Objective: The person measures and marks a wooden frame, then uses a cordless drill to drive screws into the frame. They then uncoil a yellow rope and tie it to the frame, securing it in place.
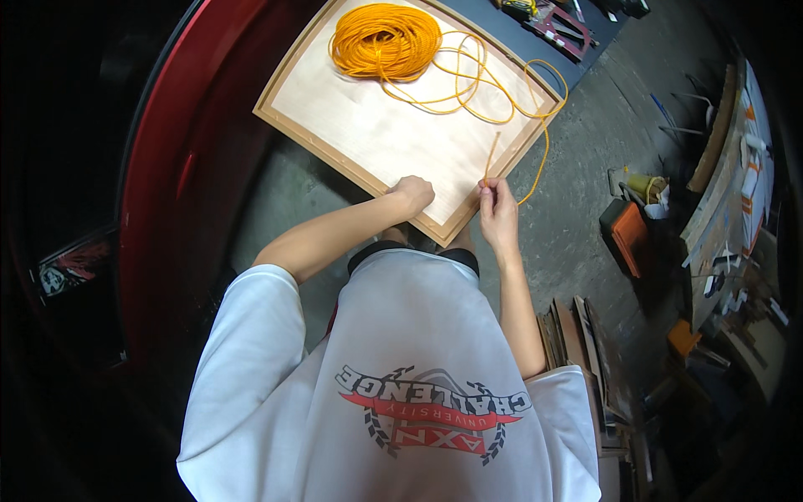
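A pale wooden board (393,138) with a raised frame lies in front of me. On its far end sits a coil of orange cord (385,40), with loose loops trailing toward the right edge. My right hand (498,209) pinches the free end of the orange cord at the board's near right edge, the end standing up above my fingers. My left hand (412,195) rests as a loose fist on the board's near edge, with nothing visible in it.
A curved red panel (159,167) runs along the left. The grey concrete floor (585,142) lies to the right, with an orange box (629,238), stacked wood strips (577,335) and a cluttered bench (728,201). Red tools (560,25) lie beyond the board.
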{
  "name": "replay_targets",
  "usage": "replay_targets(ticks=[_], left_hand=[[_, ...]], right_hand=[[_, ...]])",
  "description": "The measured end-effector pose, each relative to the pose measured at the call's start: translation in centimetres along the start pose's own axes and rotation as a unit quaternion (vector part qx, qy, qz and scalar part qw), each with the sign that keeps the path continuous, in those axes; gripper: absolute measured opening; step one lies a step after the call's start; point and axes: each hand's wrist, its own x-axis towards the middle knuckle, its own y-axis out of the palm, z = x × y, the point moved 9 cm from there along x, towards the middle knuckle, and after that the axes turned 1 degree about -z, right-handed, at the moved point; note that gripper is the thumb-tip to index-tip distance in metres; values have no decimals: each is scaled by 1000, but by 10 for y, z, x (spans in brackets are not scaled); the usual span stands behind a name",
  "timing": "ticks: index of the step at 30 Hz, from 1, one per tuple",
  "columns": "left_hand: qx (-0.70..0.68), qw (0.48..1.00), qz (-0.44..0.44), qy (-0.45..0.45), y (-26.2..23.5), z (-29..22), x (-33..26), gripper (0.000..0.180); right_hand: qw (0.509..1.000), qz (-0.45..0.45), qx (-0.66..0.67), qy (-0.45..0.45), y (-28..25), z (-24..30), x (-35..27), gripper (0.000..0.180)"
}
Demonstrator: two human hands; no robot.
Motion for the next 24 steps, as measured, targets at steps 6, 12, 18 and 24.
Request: replay_targets(ticks=[6, 12, 18, 24], left_hand=[[-117, 987, -105, -43, -15, 48, -39, 8], [-400, 890, -195, -102, -4, 79, -83, 15], [-450, 869, -194, -74, 4, 81, -82, 13], [-394, 897, -202, -7, -9, 76, -79, 11]], right_hand=[[994, 86, -47, -54, 34, -5, -20, 13], [971, 179, -110, -112, 93, -22, -38, 12], [980, 138, -125, -71, 117, -29, -46, 10], [990, 96, -99, -29, 123, -27, -51, 7]])
